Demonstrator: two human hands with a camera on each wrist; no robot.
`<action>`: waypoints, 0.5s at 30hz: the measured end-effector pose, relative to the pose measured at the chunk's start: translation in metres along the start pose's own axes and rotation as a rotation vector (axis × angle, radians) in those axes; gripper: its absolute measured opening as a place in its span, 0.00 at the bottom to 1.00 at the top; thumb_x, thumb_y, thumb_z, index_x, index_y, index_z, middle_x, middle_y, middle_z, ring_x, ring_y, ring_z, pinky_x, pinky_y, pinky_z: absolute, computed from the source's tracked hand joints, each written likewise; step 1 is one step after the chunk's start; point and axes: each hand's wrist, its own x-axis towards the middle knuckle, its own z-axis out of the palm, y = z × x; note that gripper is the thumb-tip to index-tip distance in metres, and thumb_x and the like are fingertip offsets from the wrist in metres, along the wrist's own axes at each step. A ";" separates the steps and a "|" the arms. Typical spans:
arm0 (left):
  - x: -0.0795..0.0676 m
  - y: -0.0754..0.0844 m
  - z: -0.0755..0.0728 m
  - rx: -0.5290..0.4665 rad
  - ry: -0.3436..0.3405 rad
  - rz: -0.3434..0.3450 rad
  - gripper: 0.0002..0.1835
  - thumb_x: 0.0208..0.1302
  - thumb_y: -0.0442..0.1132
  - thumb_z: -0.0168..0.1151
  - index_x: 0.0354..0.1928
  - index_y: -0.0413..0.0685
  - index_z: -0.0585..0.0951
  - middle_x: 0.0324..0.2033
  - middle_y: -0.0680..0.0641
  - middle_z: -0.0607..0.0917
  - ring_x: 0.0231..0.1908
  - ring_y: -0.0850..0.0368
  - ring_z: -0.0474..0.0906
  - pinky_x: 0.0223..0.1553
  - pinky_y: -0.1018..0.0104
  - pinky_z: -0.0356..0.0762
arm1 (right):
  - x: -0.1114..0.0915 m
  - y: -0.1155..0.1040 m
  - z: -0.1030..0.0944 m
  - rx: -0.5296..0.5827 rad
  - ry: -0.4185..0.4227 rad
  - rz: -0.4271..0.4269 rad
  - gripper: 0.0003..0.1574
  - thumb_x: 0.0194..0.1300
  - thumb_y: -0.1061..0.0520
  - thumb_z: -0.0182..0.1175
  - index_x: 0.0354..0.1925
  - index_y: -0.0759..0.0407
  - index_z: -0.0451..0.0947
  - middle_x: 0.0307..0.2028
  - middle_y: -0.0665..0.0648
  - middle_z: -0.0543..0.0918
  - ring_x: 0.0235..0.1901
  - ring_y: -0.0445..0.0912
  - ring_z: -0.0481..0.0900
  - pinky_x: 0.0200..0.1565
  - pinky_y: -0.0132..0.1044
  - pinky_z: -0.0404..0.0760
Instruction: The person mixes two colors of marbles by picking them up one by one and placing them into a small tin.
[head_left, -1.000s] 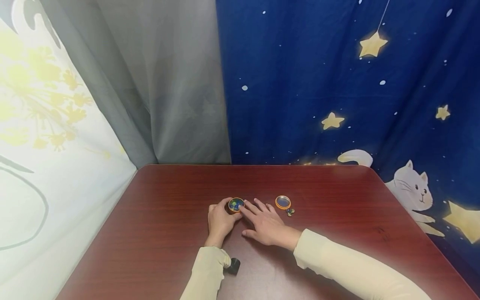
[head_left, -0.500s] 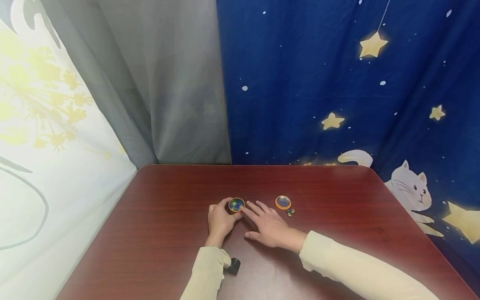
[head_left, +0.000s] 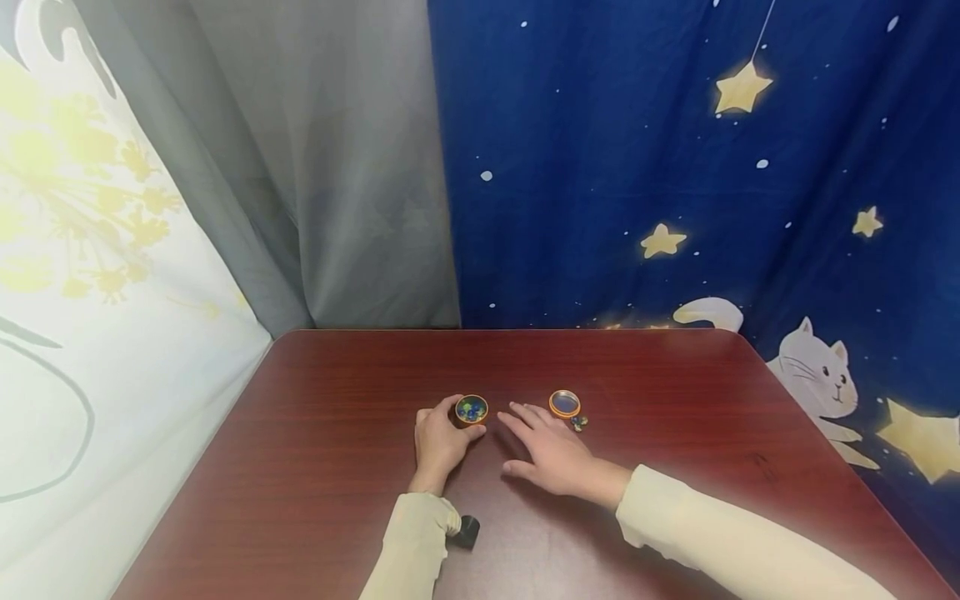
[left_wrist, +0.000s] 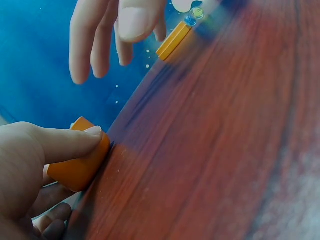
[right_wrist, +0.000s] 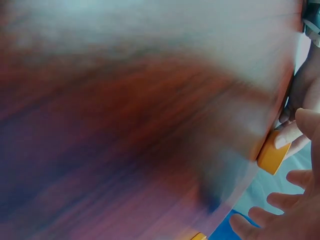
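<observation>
My left hand (head_left: 437, 442) grips a small round orange tin (head_left: 472, 409) on the table, thumb on its near side and fingers round the other. Inside the tin lie several blue and green glass marbles. In the left wrist view the thumb presses against the orange wall of the tin (left_wrist: 82, 170). My right hand (head_left: 551, 450) hovers between the tin and a round orange-rimmed lid (head_left: 565, 404), its fingers spread and holding nothing. Right beside the lid sit a few loose marbles (head_left: 579, 422), blue and yellowish. The right wrist view shows those spread fingers near the tin (right_wrist: 273, 155).
The dark red wooden table (head_left: 337, 375) has rounded far corners. Behind it hang a grey curtain (head_left: 367, 167) and a blue curtain (head_left: 570, 167) printed with stars and a cat. A black wrist camera (head_left: 467, 532) sticks out from the left sleeve.
My right hand has drawn back from the tin towards the right, its fingertips leaving the rim. The left hand and tin have stayed in place.
</observation>
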 end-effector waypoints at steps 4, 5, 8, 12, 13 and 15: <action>0.000 0.000 0.001 -0.006 -0.001 -0.010 0.36 0.40 0.48 0.82 0.56 0.48 0.81 0.40 0.45 0.84 0.48 0.47 0.70 0.48 0.50 0.70 | -0.006 0.003 0.000 -0.053 0.007 -0.008 0.47 0.62 0.34 0.61 0.71 0.52 0.62 0.70 0.59 0.63 0.68 0.56 0.60 0.61 0.55 0.64; 0.000 0.000 0.001 -0.006 0.000 -0.011 0.36 0.40 0.48 0.82 0.56 0.48 0.81 0.40 0.45 0.84 0.48 0.47 0.70 0.48 0.50 0.70 | -0.008 0.004 0.000 -0.069 0.006 -0.007 0.47 0.62 0.34 0.61 0.71 0.52 0.63 0.70 0.60 0.63 0.68 0.56 0.60 0.61 0.55 0.64; 0.000 0.000 0.001 -0.007 -0.001 -0.016 0.36 0.40 0.48 0.82 0.56 0.49 0.81 0.40 0.45 0.84 0.48 0.47 0.70 0.48 0.50 0.70 | -0.013 0.007 -0.002 -0.103 0.004 0.001 0.47 0.62 0.33 0.61 0.71 0.51 0.63 0.70 0.59 0.63 0.68 0.57 0.61 0.61 0.55 0.65; 0.000 0.001 0.001 -0.007 0.000 -0.016 0.36 0.40 0.47 0.82 0.56 0.49 0.81 0.40 0.45 0.84 0.48 0.46 0.70 0.48 0.50 0.70 | -0.018 0.011 -0.004 -0.100 0.025 0.013 0.47 0.60 0.33 0.62 0.70 0.51 0.65 0.69 0.59 0.65 0.67 0.58 0.63 0.60 0.55 0.66; 0.000 0.001 0.001 -0.009 -0.001 -0.017 0.36 0.40 0.47 0.82 0.56 0.49 0.81 0.40 0.45 0.84 0.48 0.46 0.70 0.48 0.51 0.70 | -0.020 0.012 -0.004 -0.098 0.031 0.018 0.47 0.60 0.32 0.63 0.70 0.51 0.65 0.69 0.59 0.65 0.66 0.58 0.63 0.60 0.56 0.67; 0.000 0.000 0.001 -0.009 -0.001 -0.017 0.36 0.40 0.47 0.82 0.56 0.49 0.81 0.40 0.45 0.84 0.48 0.47 0.69 0.48 0.51 0.70 | -0.023 0.015 -0.004 -0.093 0.041 0.031 0.47 0.59 0.32 0.63 0.69 0.51 0.66 0.68 0.59 0.66 0.66 0.59 0.64 0.60 0.57 0.66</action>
